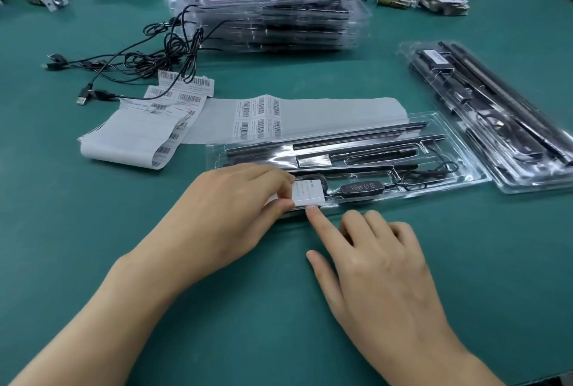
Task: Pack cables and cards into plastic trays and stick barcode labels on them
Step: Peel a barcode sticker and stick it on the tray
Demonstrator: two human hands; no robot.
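Observation:
A clear plastic tray (465, 168) lies in front of me, holding black strips and a black cable with an inline controller (361, 188). A small white card (308, 193) sits in the tray's near left compartment. My left hand (229, 209) pinches the card's left edge between thumb and fingers. My right hand (372, 258) rests on the green mat, its index finger straight and touching the tray's front edge just under the card. A strip of barcode labels (259, 117) on backing paper lies just behind the tray.
A tall stack of packed trays (269, 10) stands at the back centre. Another packed tray (496, 113) lies at the right. Loose black USB cables (133, 60) sprawl at the left, beside folded label sheets (139, 134). Card piles line the far edge.

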